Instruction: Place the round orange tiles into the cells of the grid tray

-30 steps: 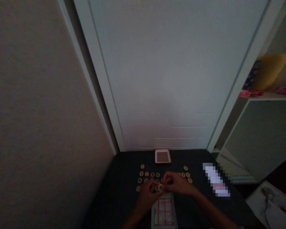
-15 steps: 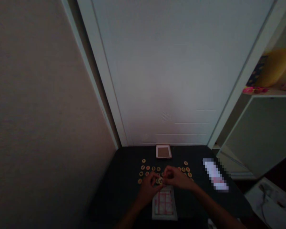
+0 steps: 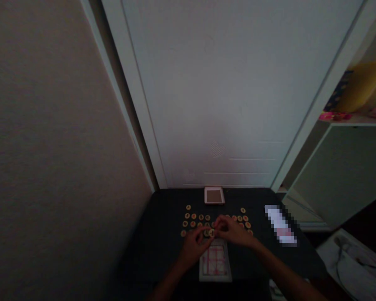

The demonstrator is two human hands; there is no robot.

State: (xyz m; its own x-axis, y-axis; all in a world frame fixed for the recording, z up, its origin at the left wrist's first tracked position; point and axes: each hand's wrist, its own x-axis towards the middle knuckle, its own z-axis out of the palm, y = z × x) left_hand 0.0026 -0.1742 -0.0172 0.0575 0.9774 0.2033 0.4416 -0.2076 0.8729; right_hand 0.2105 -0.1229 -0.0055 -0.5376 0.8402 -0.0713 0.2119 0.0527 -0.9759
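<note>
Both hands meet over the near middle of the dark table, around a round, pale disc with a dark mark, which looks like a Chinese chess piece [image 3: 212, 233]. My left hand [image 3: 191, 244] pinches it between thumb and forefinger. The fingertips of my right hand [image 3: 233, 230] are curled closed at its right side. Similar round pieces [image 3: 193, 216], marked in red or dark, lie in loose rows to the left. More pieces [image 3: 245, 218] lie to the right, partly behind my right hand. Just below the hands lies a whitish rectangular box or tray [image 3: 215, 277] with a red grid.
At the table's back edge a shallow white-rimmed box or lid [image 3: 214, 188] with a brown inside rests by the white door panel [image 3: 213, 104]. A blurred-out pale oblong [image 3: 281, 225] lies on the right of the dark table [image 3: 150, 251]. A wall [image 3: 65, 167] rises on the left.
The view has tilted slightly, so the table sits a little higher. The hands keep nearly the same pose around the piece.
</note>
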